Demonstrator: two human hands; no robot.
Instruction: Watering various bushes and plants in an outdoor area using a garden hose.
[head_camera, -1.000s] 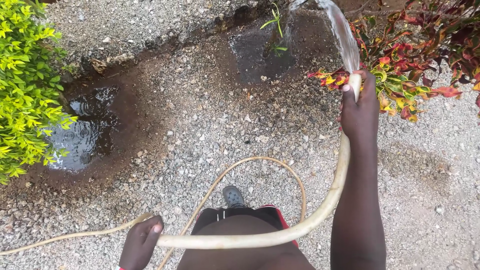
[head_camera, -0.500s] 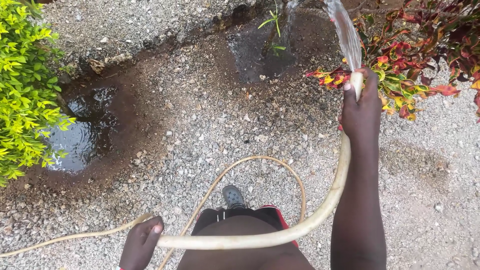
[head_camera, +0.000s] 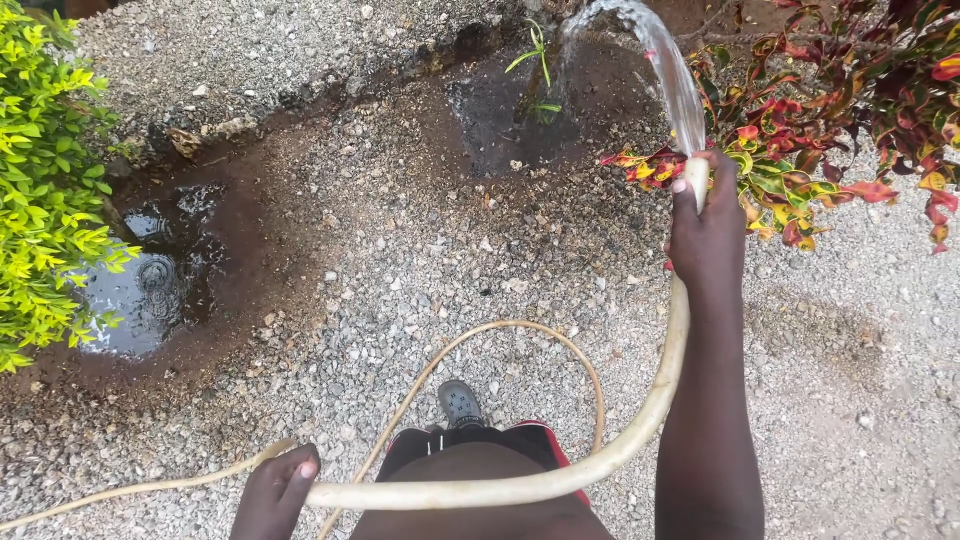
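My right hand (head_camera: 708, 235) grips the end of a pale cream hose (head_camera: 640, 420), with a finger over the nozzle. A jet of water (head_camera: 665, 70) arcs up and left from it toward a small green seedling (head_camera: 538, 65) in dark wet soil. The hose curves down past my right arm and runs left across my lap to my left hand (head_camera: 275, 495), which holds it near the bottom edge. A thinner loop of the hose (head_camera: 520, 330) lies on the gravel in front of me.
A puddle (head_camera: 145, 290) stands in muddy ground at the left, beside a bright yellow-green bush (head_camera: 45, 180). A red, yellow and green leafy shrub (head_camera: 840, 110) fills the upper right. Grey gravel (head_camera: 400, 260) covers the ground. My grey shoe (head_camera: 460, 402) shows below.
The water jet has swung slightly left, toward the seedling. Both hands keep their hold on the hose and have barely moved.
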